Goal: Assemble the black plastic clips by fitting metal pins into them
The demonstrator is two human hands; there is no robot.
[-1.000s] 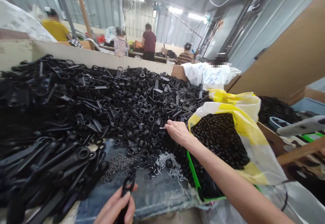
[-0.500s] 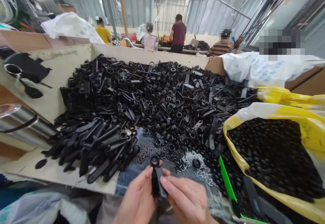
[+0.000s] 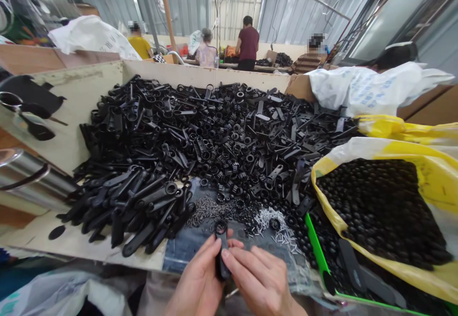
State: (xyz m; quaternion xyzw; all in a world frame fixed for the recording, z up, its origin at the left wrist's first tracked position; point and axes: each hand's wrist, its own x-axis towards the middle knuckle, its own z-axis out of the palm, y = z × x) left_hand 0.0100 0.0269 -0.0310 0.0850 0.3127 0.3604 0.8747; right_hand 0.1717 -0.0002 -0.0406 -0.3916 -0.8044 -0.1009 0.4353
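At the near left, a steel pipe [image 3: 25, 177] sits beside a pale bin wall [image 3: 71, 101], with flat black pieces [image 3: 30, 103] against it. Along the left of the bin lie long black handles [image 3: 143, 201], running into a big heap of small black plastic parts [image 3: 214, 134] that fills the middle. Near the centre, on a scrap of denim [image 3: 179, 254], the left hand [image 3: 195, 280] and right hand [image 3: 259, 282] come close together, pinching a black loop-ended handle [image 3: 222, 254] upright between them, its loop at the top. Just to the right lie loose silver pins [image 3: 275, 223] (tiny, and hard to count). Further right, a green crate [image 3: 318, 254] holds a yellow-and-white bag [image 3: 429, 177] full of dark beads [image 3: 379, 206]. Far off, a co-worker in a maroon shirt [image 3: 248, 44] stands at a long bench [image 3: 272, 69].
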